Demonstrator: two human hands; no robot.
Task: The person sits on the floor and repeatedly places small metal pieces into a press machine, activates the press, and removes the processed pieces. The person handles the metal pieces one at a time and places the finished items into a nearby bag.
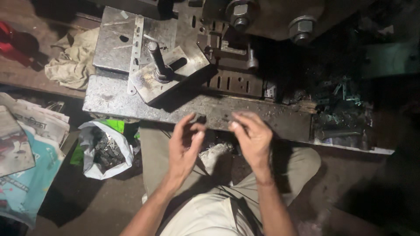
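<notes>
My left hand (186, 144) is raised in front of the steel press bed (113, 98), thumb and fingers pinched on a small dark metal piece (201, 118). My right hand (253, 136) hovers just to the right of it, fingers curled and blurred; I cannot tell whether it holds anything. Both hands sit above my lap, close to the bed's front edge. Behind them a slotted die block (236, 82) sits under the press head.
A flat plate with an upright pin (156, 61) lies on the bed at left. A white bag of dark metal parts (105, 150) stands at my left knee. Newspapers (30, 126), a rag (74, 59), and a scrap pile (339, 98) surround the bench.
</notes>
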